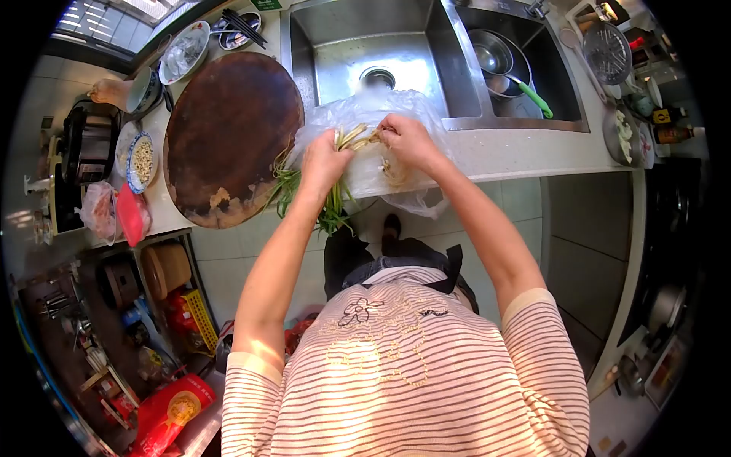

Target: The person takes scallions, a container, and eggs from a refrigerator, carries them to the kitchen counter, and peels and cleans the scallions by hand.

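My left hand is closed around a bunch of green onions, whose leaves hang over the counter's front edge. Their pale root ends point right, toward my right hand. The fingers of my right hand pinch at those root ends. Under both hands a clear plastic bag is spread on the counter in front of the sink. A small heap of brownish trimmings lies on the bag below my right hand.
A large round wooden cutting board stands left of the bag. Behind is a steel sink; its right basin holds a pan with a green handle. Bowls and a plate of pale pieces line the left. A bowl sits at right.
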Tool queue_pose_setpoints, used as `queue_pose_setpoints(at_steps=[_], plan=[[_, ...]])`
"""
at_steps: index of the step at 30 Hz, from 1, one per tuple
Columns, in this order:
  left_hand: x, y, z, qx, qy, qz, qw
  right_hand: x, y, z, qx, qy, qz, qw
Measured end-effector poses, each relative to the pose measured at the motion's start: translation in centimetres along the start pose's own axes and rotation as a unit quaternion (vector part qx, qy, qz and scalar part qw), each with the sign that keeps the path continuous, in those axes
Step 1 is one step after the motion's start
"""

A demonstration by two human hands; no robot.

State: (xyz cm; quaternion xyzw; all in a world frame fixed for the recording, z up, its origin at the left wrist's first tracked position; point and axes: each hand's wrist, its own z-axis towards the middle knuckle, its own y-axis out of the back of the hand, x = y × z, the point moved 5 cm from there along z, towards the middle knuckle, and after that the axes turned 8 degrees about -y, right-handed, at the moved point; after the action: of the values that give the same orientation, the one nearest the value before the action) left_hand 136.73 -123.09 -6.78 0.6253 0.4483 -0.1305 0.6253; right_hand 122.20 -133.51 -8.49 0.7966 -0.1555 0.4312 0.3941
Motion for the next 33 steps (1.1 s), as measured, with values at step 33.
queue_pose_setpoints(at_steps=[33], plan=[[-0.4, -1.5, -1.4, -0.063, -0.014, -0.139, 0.988, 1.7, -2.2, -0.9, -0.094, -0.002, -0.183, 0.979]])
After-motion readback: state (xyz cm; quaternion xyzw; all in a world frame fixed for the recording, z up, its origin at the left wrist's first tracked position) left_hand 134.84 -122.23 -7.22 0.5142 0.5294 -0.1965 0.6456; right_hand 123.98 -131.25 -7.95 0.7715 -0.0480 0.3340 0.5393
